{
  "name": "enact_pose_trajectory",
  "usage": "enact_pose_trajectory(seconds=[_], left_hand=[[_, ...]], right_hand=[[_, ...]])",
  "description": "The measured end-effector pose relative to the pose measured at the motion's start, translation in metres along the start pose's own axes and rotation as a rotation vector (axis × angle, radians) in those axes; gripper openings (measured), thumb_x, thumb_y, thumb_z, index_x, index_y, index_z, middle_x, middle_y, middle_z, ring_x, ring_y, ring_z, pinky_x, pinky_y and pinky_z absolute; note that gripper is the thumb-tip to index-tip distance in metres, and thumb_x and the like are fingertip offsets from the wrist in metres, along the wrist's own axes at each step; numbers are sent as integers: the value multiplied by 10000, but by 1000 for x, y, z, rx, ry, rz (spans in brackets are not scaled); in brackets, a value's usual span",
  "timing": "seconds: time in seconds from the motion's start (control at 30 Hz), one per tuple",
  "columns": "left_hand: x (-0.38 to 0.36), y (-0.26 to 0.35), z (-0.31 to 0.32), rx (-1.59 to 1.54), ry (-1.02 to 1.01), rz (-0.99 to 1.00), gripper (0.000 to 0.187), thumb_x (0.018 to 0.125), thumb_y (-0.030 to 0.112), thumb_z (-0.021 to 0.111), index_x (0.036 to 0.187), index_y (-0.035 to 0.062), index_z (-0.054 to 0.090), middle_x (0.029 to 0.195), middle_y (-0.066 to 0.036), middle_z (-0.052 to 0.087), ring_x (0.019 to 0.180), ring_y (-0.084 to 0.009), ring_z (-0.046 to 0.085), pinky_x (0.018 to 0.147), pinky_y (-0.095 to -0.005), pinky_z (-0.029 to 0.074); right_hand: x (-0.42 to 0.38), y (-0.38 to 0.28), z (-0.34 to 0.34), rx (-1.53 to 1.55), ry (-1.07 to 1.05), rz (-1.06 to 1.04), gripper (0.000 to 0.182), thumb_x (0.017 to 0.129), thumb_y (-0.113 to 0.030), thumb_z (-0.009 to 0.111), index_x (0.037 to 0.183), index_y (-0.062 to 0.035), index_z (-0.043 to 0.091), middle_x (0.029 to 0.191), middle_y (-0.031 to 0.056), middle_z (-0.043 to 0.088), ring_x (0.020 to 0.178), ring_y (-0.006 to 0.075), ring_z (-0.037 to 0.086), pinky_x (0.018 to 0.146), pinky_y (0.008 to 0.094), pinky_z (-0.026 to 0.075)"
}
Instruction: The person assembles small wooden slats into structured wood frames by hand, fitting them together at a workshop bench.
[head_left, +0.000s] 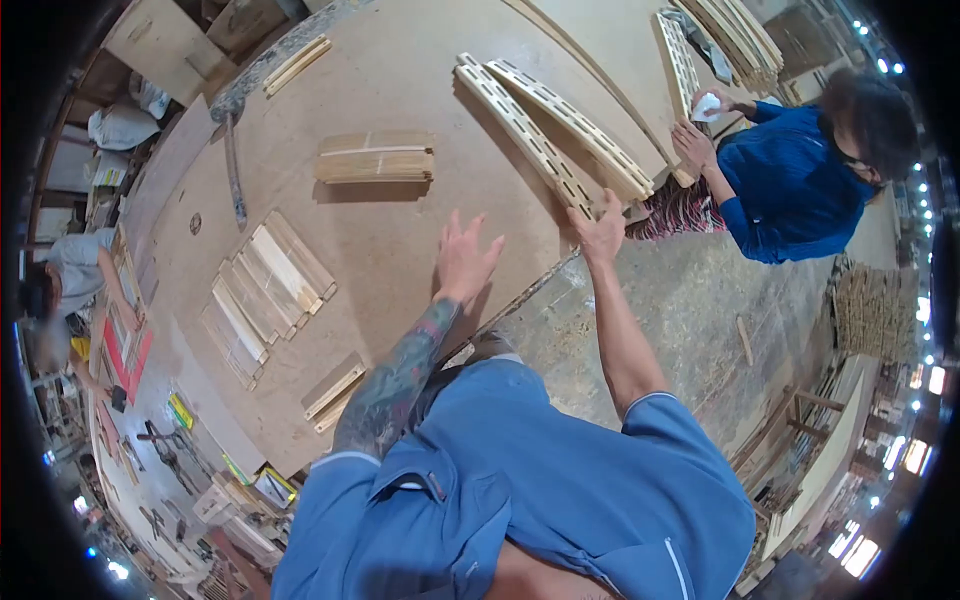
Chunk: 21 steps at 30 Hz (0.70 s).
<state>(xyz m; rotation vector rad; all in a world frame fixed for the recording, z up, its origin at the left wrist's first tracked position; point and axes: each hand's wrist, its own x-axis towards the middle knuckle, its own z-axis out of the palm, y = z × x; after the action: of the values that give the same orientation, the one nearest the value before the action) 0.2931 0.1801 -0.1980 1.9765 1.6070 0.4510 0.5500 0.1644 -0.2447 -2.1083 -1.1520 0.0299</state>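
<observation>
My left hand [466,260] hovers over or rests on the table near its front edge, fingers spread, with nothing in it. My right hand [600,232] grips the near end of a long slotted wooden rail [525,135]. Beside it lies a second slotted rail [570,125], angled so the two spread apart toward me. Left of the rails sits a bundle of thin wooden slats [376,160]. A row of flat wooden pieces [270,285] is laid out further left, and a few short strips [335,393] lie by my left forearm.
A hammer [234,160] lies on the large table [300,110]. At the right, a co-worker in blue [800,180] wipes or handles another slotted rail [680,65] with a white cloth [706,106]. Long curved strips [600,75] stretch between us. Another person [80,275] works at the far left.
</observation>
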Motion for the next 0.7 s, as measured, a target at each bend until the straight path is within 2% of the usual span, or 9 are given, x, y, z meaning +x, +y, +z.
enact_pose_trajectory(seconds=[0.03, 0.13, 0.23, 0.3, 0.4, 0.53, 0.6, 0.67, 0.7], left_hand=[[14, 4, 5, -158, -46, -89, 657, 851, 456, 699, 1361, 64, 562, 1463, -316, 388, 1367, -410, 401, 1105, -469, 377], [41, 11, 22, -528, -172, -404, 795, 803, 546, 716, 1333, -20, 538, 1340, -284, 539, 1257, -350, 542, 1030, -433, 458], [24, 15, -5, -436, -260, -451, 692, 786, 475, 730, 1270, 6, 575, 1249, -258, 614, 1152, -388, 603, 970, -445, 497], [-17, -24, 4, -34, 58, -348, 535, 783, 381, 722, 1167, 20, 626, 1162, -212, 676, 1058, -390, 649, 924, -457, 515], [-90, -96, -43, -326, 49, -177, 466, 780, 292, 705, 1157, 26, 642, 1188, -175, 679, 1048, -374, 656, 912, -465, 518], [-243, -164, -142, -381, 146, -175, 543, 843, 278, 702, 1333, 74, 587, 1149, -191, 688, 1030, -318, 681, 912, -388, 528], [-295, -190, -185, -459, 443, -345, 538, 836, 270, 725, 1303, 33, 600, 1118, -198, 690, 1008, -281, 688, 851, -382, 538], [-317, -239, -228, -463, 442, -756, 424, 841, 233, 718, 1214, 44, 645, 946, -163, 712, 887, -259, 703, 783, -374, 540], [-320, -273, -238, -411, 572, -747, 379, 834, 245, 714, 1154, 49, 656, 894, -162, 709, 849, -287, 706, 755, -399, 542]], right_hand=[[-3, -12, 1, 96, -79, -64, 526, 722, -378, 802, 1087, -43, 624, 961, 189, 673, 921, 365, 649, 824, 455, 499], [-65, -59, -2, -75, -136, -36, 458, 741, -360, 799, 1013, -27, 641, 879, 184, 683, 844, 357, 670, 766, 446, 519], [-162, -131, -38, 117, -450, 12, 435, 771, -347, 796, 1013, -17, 648, 907, 186, 685, 884, 350, 674, 752, 428, 523], [-207, -158, -59, 272, -815, 20, 430, 786, -333, 799, 1025, -7, 653, 932, 176, 695, 909, 319, 686, 771, 412, 529], [-231, -162, -65, 370, -1246, 17, 438, 815, -276, 787, 1146, -20, 657, 1023, 161, 713, 971, 258, 694, 853, 378, 536], [-242, -163, -48, 392, -1208, -43, 422, 852, -238, 756, 1188, -7, 647, 1042, 169, 715, 953, 223, 685, 872, 345, 531], [-258, -165, -43, 375, -1148, 56, 406, 864, -213, 739, 1200, -7, 642, 1042, 158, 718, 918, 183, 678, 854, 332, 531], [-279, -191, -42, 367, -1172, 32, 396, 870, -203, 730, 1205, -12, 641, 1038, 150, 720, 899, 172, 675, 838, 328, 534], [-289, -202, -44, 352, -1176, 30, 386, 876, -192, 722, 1210, -17, 640, 1034, 141, 722, 880, 162, 672, 821, 324, 537]])
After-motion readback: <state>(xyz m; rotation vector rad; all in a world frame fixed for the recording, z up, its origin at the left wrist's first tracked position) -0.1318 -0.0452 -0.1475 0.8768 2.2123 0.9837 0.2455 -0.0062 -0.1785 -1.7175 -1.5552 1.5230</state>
